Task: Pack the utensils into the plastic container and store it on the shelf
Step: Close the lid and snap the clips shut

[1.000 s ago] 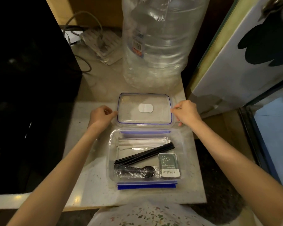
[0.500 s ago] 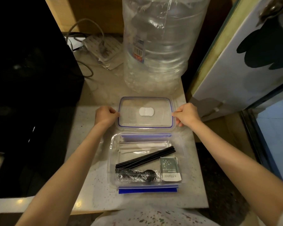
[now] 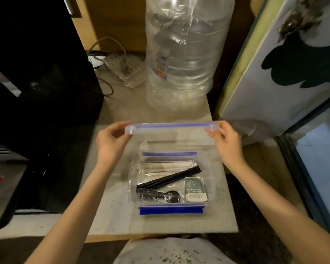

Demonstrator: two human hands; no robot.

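A clear plastic container (image 3: 211, 180) with blue clips stands open on the stone counter. Inside lie black chopsticks (image 3: 169, 180), a wrapped black spoon (image 3: 160, 195), a small green-and-white packet (image 3: 195, 189) and a clear wrapped item at the back. The clear lid (image 3: 170, 131) with blue seal is held in the air above the container's far edge, tilted so that I see it nearly edge-on. My left hand (image 3: 111, 143) grips its left end and my right hand (image 3: 225, 141) grips its right end.
A large clear water bottle (image 3: 181, 60) stands behind the container. A power strip with cables (image 3: 122, 67) lies at the back left. A black appliance (image 3: 36, 92) fills the left side; a white door panel (image 3: 284, 73) leans on the right. The counter's front edge (image 3: 160, 232) is near my body.
The lid lay flat on the counter behind the container with both hands at its sides; now both hands have lifted it and tipped it up over the container's far edge.
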